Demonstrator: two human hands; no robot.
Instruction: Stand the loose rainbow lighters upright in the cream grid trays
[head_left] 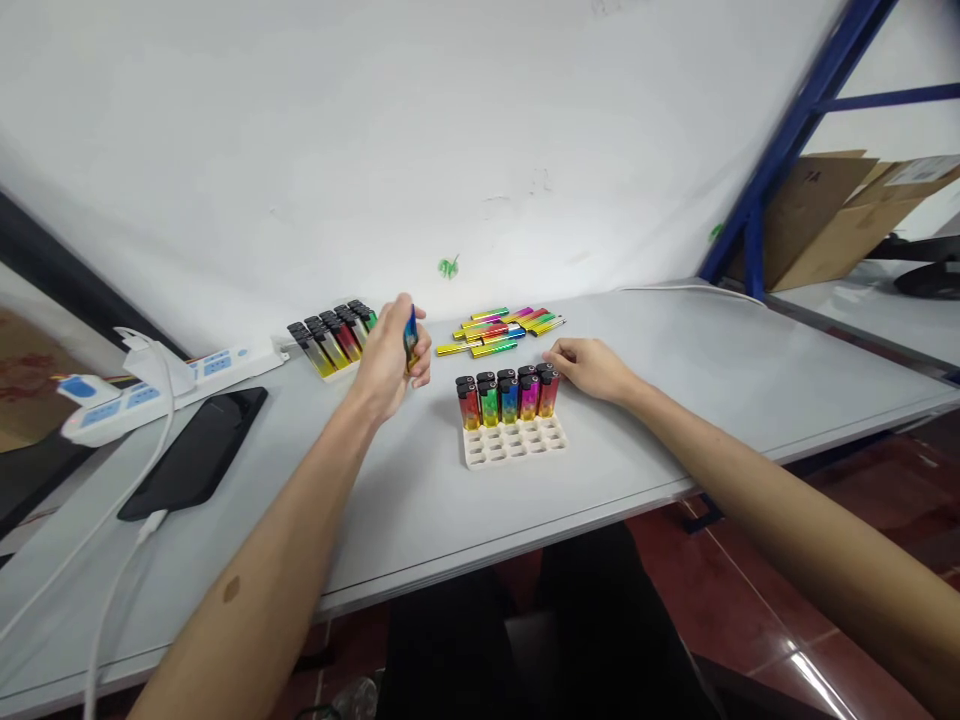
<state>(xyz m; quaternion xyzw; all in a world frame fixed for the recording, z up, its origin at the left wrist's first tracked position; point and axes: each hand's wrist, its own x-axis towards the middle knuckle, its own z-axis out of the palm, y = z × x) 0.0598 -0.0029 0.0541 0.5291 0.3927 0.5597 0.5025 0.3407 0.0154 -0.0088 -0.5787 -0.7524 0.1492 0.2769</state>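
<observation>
My left hand (391, 355) is raised above the table between two groups of lighters, its fingers wrapped round a blue and yellow lighter (410, 338). Resting on the table, my right hand (589, 368) has its fingers curled beside the white tray (516, 443); whether anything is in them is hidden. Upright lighters (509, 398) with black tops fill the tray's back rows, and its front slots are bare. Behind it lies a loose pile of shiny coloured metallic pieces (491, 330). Another tray of lighters (328, 343) stands behind my left hand.
A black phone (196, 455) with a white cable lies at the left, near a white power strip (142, 398). The white wall (450, 150) rises behind the table (435, 520). Cardboard boxes (840, 215) and a blue frame (780, 140) stand at the right.
</observation>
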